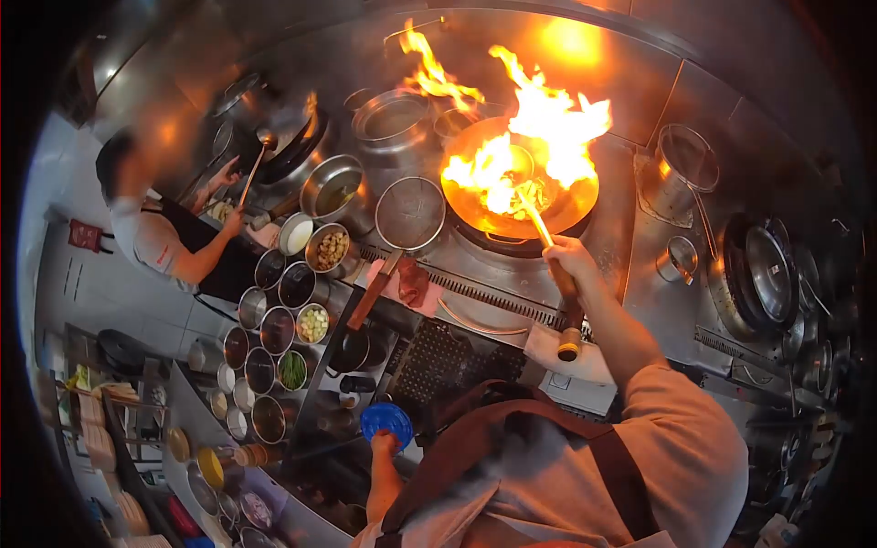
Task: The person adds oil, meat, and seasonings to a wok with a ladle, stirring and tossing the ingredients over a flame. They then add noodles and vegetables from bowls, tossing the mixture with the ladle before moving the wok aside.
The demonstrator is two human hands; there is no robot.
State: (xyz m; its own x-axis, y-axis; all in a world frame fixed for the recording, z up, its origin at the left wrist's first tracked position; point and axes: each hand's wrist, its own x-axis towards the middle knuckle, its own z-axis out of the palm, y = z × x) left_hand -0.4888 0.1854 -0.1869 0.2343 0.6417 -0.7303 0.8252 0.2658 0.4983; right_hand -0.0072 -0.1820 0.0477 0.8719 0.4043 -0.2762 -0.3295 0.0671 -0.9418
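Flames rise from a wok (pixel 577 196) on the burner, and its contents are mostly hidden by the fire. My right hand (pixel 571 258) is closed around the long handle of a ladle (pixel 535 217), whose end reaches into the wok. The ladle's wooden grip (pixel 569 315) sticks out below the hand. Low in the view, my left hand (pixel 385 443) holds a round blue plate-like object (pixel 386 420) by its lower edge. A mesh strainer (pixel 410 213) with a wooden handle lies left of the wok, beside a folded red cloth (pixel 413 284).
Several metal bowls (pixel 277 330) of ingredients stand at the left, near a co-worker (pixel 174 233) holding a ladle at another wok. Pots (pixel 390 119) sit behind the strainer. At the right are a strainer on a container (pixel 687 164), a metal cup (pixel 677 259) and stacked pans (pixel 768 265).
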